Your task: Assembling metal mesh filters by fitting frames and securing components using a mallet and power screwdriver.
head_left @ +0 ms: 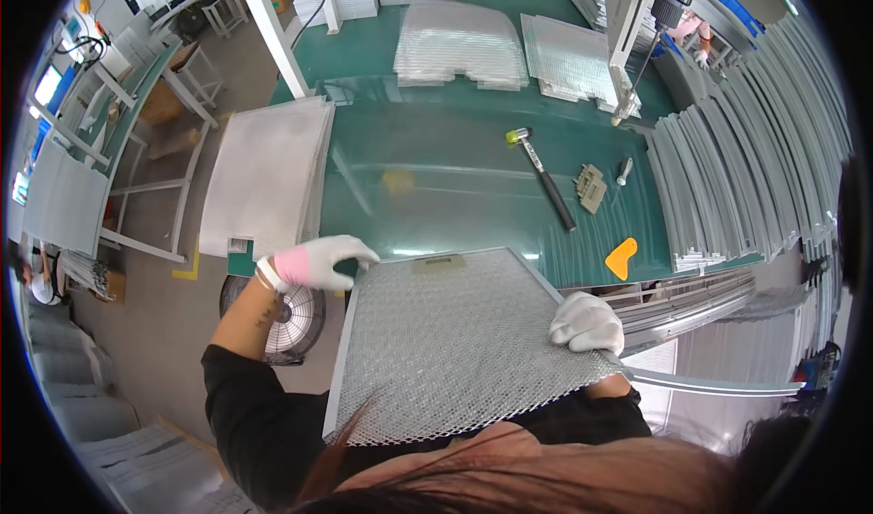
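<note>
A square mesh filter panel (446, 346) of fine expanded silver metal sits in a thin metal frame, lying at the near edge of the green worktable (427, 178) and overhanging toward the person; its near edge is frameless and ragged. The left hand (314, 261), in a white knit glove with a pink cuff, comes in from 9 o'clock of the panel with the forearm angled up and the fingers curled over the panel's far-left corner, gripping the frame. The right hand (588, 323), also in a white glove, is clenched around the panel's right edge at 3 o'clock, knuckles up.

At 12 o'clock of the panel, farther out on the table, lies one mallet (543, 179) with a yellow-green head and a black handle. To its right are one small grey slotted metal bracket (591, 188) and one small silver tool (625, 170). At 2 o'clock of the panel, one orange plastic scraper (622, 258) rests at the table's edge.

At the table's far side are two stacks of mesh sheets (459, 43), pale and shiny. At 10 o'clock a stack of flat grey panels (268, 173) hangs over the table's left end. Along the right, from 1 to 3 o'clock, many long metal frame strips (746, 169) lie in fanned rows. One floor fan (286, 319) with a wire guard stands below the left forearm.
</note>
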`<move>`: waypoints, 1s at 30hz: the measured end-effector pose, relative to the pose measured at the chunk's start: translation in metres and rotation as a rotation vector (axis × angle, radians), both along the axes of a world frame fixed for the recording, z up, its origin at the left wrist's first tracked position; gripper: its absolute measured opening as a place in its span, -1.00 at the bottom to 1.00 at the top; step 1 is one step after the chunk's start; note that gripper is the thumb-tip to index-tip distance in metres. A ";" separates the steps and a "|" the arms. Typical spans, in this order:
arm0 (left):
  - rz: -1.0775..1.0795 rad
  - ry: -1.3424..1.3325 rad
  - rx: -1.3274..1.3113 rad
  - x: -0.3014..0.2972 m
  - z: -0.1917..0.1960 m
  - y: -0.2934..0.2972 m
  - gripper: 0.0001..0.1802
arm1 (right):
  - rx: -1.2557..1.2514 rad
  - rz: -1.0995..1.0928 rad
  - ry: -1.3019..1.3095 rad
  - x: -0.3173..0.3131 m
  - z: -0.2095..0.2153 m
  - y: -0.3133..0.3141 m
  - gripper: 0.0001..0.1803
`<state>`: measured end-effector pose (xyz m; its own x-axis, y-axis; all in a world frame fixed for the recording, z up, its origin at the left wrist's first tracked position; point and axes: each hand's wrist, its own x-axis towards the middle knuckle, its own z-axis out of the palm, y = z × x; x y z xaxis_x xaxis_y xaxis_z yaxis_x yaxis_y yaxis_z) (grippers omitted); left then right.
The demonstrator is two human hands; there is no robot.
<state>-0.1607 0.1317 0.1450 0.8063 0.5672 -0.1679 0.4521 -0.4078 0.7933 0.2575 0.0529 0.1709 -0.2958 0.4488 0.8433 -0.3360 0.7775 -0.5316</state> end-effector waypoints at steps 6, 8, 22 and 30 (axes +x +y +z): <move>-0.318 0.018 -0.078 0.085 -0.034 0.023 -0.21 | 0.042 0.080 -0.033 0.000 0.005 0.007 -0.49; -0.389 0.031 0.003 0.127 -0.061 0.040 -0.23 | 0.042 0.021 -0.094 -0.005 0.017 -0.002 -0.47; -0.050 -1.165 0.000 0.019 0.055 -0.016 -0.19 | -0.201 -0.322 0.079 -0.028 0.036 0.060 -0.77; 1.091 -1.045 0.656 0.067 0.065 -0.023 -0.69 | -0.726 -0.365 -0.170 -0.043 -0.018 0.104 -0.49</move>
